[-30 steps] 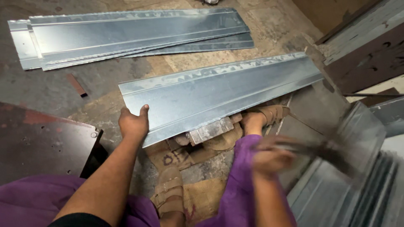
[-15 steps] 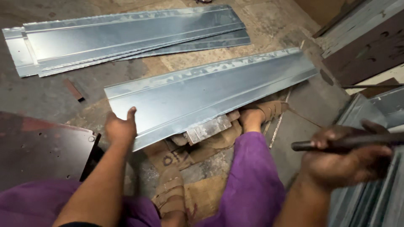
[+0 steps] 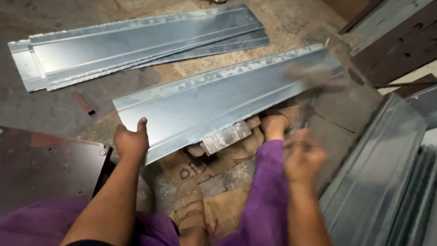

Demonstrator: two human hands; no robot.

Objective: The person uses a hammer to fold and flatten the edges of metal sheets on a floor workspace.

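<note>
A long grey metal sheet [image 3: 218, 98] with folded edges lies slanted across the floor in front of me. My left hand [image 3: 131, 142] grips its near left corner, thumb on top. My right hand [image 3: 302, 157] is blurred by motion and holds a hammer. The hammer's blurred head [image 3: 314, 75] is over the right end of the sheet. A small metal block [image 3: 226, 137] sits under the sheet's near edge, between my sandalled feet [image 3: 275, 125].
A stack of similar sheets [image 3: 136, 41] lies at the far left. More sheets [image 3: 378, 182] lean at the right. A dark reddish plate [image 3: 45, 168] lies at the near left. Torn cardboard [image 3: 218, 209] covers the floor under my legs.
My right hand has swung the hammer from the raised position at the right down and forward over the sheet's right end. My left hand keeps hold of the sheet's corner.
</note>
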